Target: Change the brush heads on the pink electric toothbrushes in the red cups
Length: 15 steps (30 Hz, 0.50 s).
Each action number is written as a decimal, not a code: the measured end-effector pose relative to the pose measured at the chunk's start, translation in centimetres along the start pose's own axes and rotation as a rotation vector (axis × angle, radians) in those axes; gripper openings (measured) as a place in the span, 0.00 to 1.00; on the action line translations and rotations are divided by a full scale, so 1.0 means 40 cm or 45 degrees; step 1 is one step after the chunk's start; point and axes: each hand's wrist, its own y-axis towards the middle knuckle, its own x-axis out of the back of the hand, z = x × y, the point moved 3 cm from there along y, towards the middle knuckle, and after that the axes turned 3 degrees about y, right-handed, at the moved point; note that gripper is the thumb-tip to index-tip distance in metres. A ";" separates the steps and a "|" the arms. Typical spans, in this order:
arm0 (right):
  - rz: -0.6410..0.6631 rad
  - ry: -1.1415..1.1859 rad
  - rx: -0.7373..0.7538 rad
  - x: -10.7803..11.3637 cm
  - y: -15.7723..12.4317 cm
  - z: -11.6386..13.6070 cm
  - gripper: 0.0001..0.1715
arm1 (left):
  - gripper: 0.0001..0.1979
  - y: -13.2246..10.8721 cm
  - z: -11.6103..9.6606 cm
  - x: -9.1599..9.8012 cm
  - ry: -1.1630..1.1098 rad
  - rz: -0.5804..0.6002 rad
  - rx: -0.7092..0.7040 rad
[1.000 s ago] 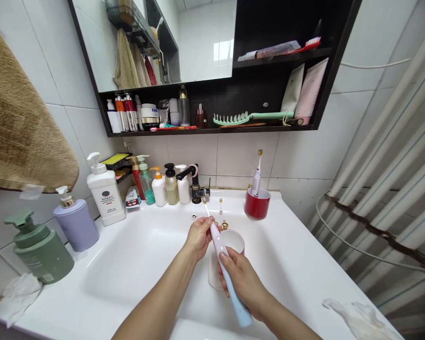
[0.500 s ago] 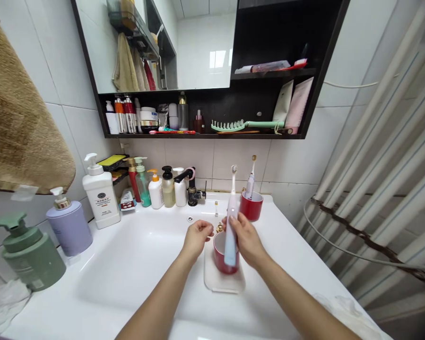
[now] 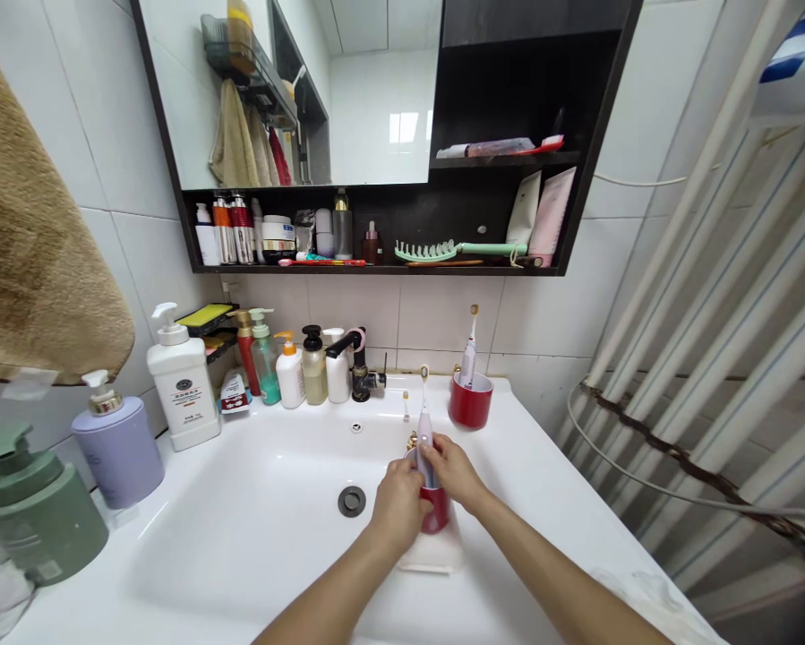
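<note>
Between my hands a red cup (image 3: 435, 512) stands on a pale soap tray (image 3: 435, 560) at the sink's right side. My left hand (image 3: 400, 502) is wrapped round the cup's left side. In my right hand (image 3: 454, 470) is a pink-and-white electric toothbrush (image 3: 424, 430), held upright with its head up and its lower end inside the cup. Behind, a second red cup (image 3: 470, 401) holds another electric toothbrush (image 3: 468, 358).
The white basin (image 3: 261, 511) lies to the left, with a black faucet (image 3: 360, 367) behind it. Pump bottles (image 3: 185, 390) line the left and back edges. Overhead hangs a dark cabinet (image 3: 375, 269); pipes (image 3: 704, 358) run at the right.
The toothbrush has come down into the near cup with my right hand. My left hand, earlier beside the cup, has taken hold of it. The view has shifted slightly.
</note>
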 end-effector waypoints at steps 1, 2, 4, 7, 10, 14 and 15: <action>-0.009 -0.035 -0.006 0.006 0.010 0.003 0.14 | 0.11 0.009 -0.001 0.006 0.028 -0.047 -0.041; -0.022 -0.070 -0.011 0.012 0.024 0.008 0.15 | 0.11 0.021 -0.003 0.013 0.059 -0.094 -0.082; -0.055 -0.140 -0.019 0.030 0.060 0.023 0.16 | 0.11 0.054 -0.012 0.032 0.111 -0.169 -0.149; -0.109 -0.245 -0.021 0.060 0.131 0.052 0.14 | 0.12 0.126 -0.031 0.065 0.172 -0.241 -0.192; -0.162 -0.357 -0.038 0.083 0.207 0.073 0.12 | 0.11 0.207 -0.045 0.088 0.226 -0.273 -0.185; -0.192 -0.478 -0.090 0.093 0.283 0.073 0.13 | 0.10 0.286 -0.040 0.089 0.280 -0.276 -0.168; -0.192 -0.497 -0.098 0.092 0.296 0.069 0.14 | 0.11 0.299 -0.035 0.086 0.283 -0.271 -0.164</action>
